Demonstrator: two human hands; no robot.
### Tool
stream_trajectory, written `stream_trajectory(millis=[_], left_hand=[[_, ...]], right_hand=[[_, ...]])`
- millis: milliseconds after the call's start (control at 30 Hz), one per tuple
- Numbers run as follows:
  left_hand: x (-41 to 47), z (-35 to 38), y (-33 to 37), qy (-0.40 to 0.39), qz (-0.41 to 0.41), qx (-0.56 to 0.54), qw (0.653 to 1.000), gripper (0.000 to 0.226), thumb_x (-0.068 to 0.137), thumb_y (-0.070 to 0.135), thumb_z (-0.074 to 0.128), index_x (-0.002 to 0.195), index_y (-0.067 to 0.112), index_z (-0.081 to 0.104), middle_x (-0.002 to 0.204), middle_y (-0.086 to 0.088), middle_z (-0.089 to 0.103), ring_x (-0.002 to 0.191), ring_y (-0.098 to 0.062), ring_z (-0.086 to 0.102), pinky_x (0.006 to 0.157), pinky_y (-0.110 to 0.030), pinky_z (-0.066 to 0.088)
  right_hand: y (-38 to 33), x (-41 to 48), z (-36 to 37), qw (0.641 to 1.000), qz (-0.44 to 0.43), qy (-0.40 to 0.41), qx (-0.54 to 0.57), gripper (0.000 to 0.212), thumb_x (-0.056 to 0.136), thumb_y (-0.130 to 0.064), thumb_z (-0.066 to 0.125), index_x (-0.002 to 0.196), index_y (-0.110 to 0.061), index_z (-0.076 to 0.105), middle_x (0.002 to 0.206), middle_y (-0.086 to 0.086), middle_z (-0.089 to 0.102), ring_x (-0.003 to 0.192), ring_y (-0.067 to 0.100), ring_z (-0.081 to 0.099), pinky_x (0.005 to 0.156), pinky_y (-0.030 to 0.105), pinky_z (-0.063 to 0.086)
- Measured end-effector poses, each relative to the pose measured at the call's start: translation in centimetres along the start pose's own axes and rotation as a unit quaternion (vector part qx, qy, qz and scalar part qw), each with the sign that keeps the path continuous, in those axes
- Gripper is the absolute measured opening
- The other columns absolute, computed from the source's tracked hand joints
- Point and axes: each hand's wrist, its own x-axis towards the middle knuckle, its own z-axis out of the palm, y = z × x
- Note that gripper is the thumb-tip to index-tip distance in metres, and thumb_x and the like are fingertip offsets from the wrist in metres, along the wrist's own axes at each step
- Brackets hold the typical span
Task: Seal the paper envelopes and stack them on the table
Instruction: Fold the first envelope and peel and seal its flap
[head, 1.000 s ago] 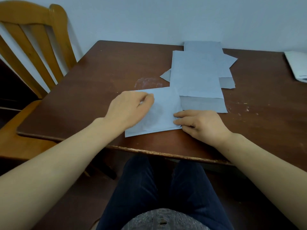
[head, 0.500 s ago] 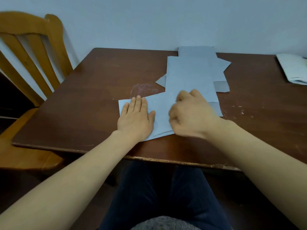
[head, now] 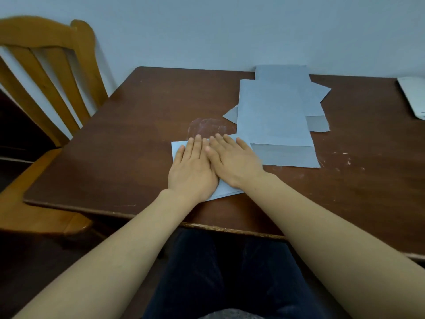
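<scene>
1 envelope [head: 178,148] lay near the front edge of the surface [head: 115,146], left hand [head: 193,173] and right hand [head: 234,162] both flat on it, fingers straight. Pressing the seal down, I'd guess. Next up was probably stacking it clear of the loose pile [head: 273,120] just beside.

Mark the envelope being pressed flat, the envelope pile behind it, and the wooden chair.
pressed envelope [head: 176,147], head view, its bare far-left corner.
envelope pile [head: 273,116], head view, middle of the top sheet.
wooden chair [head: 41,33], head view, top rail of the backrest.
</scene>
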Motion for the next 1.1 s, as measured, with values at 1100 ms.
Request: stream_trajectory(millis=[1100], left_hand=[[-0.3, 0.3, 0.2, 0.003, -0.028, -0.038, 0.999, 0.059, 0.100, 0.038, 0.014, 0.150, 0.009, 0.001, 0.160, -0.007, -0.001, 0.147, -0.018, -0.003, 0.119, -0.034, -0.002]], right_hand=[[1.4, -0.8, 0.5, 0.998, 0.041, 0.022, -0.032, 0.054, 0.101, -0.037, 0.015, 0.150, -0.015, 0.009, 0.159, 0.007, 0.005, 0.147, 0.020, 0.003, 0.118, 0.036, 0.002]])
